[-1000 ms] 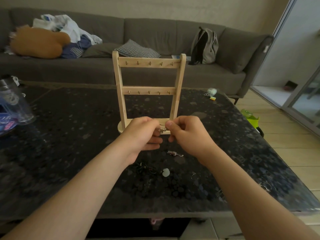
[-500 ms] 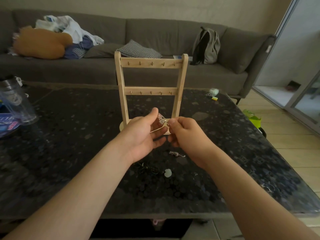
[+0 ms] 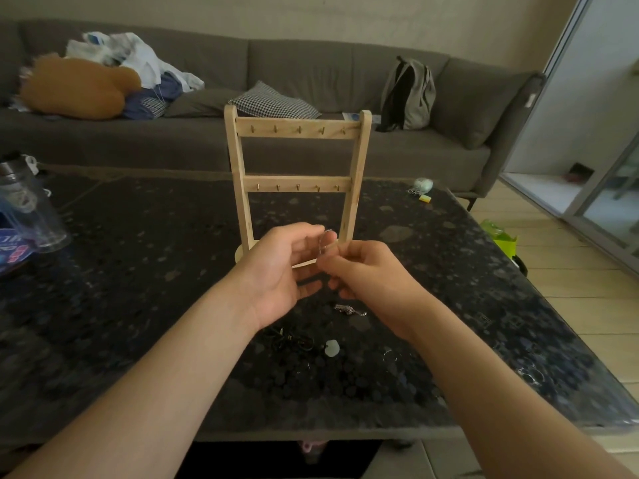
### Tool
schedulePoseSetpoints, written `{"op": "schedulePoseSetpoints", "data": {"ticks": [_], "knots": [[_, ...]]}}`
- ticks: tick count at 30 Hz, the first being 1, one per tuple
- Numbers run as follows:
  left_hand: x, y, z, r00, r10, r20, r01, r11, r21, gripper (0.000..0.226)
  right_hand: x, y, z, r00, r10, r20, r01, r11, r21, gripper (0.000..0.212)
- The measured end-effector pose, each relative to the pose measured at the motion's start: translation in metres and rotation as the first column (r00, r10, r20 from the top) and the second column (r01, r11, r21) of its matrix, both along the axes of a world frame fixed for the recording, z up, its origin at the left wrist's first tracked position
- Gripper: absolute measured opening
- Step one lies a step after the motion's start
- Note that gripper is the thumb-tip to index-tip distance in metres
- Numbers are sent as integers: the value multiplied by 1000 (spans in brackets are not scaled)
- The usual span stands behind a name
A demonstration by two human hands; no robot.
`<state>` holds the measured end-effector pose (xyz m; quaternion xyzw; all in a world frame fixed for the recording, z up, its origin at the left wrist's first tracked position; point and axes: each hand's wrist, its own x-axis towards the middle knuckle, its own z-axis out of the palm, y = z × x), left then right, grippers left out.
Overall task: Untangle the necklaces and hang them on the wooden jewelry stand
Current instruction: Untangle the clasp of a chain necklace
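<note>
necklace [image 3: 322, 243] held between left hand [image 3: 276, 267], right hand [image 3: 366, 274].

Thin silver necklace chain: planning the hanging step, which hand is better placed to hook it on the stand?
Left, probably: the left hand holds the thin silver chain by its upper loop, nearest the wooden jewelry stand; the right hand pinches it lower.

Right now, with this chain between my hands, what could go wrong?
Pulling the chain taut between your left hand and right hand could tighten a knot or snap it. Your hands sit close to the stand, so a bump might tip it. A careless sweep could knock loose jewelry off the table.
</note>
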<state>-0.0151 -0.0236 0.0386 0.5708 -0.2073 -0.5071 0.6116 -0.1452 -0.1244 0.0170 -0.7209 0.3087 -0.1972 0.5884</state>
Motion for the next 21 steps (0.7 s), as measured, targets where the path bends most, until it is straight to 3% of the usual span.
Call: {"op": "schedulePoseSetpoints", "data": {"ticks": [3,5,11,14,21], "knots": [[0,1,1,999,33,26,-33,999,-1,25,0,1,-2,998,-59,-14,58,996,-62,7],[1,1,1,996,43,73,-44,999,6,26,1,1,-4,994,-108,-6,107,991,-81,15],[-2,2,2,989,39,146,-40,999,4,23,-1,2,-4,994,-97,42,103,977,-189,5],[0,2,-4,979,47,199,-44,999,-17,35,-2,1,-3,992,-103,66,113,978,-174,10],[5,0,-14,902,150,405,-135,989,-65,38,-1,0,-3,985,-164,60,170,979,-112,8]]}}
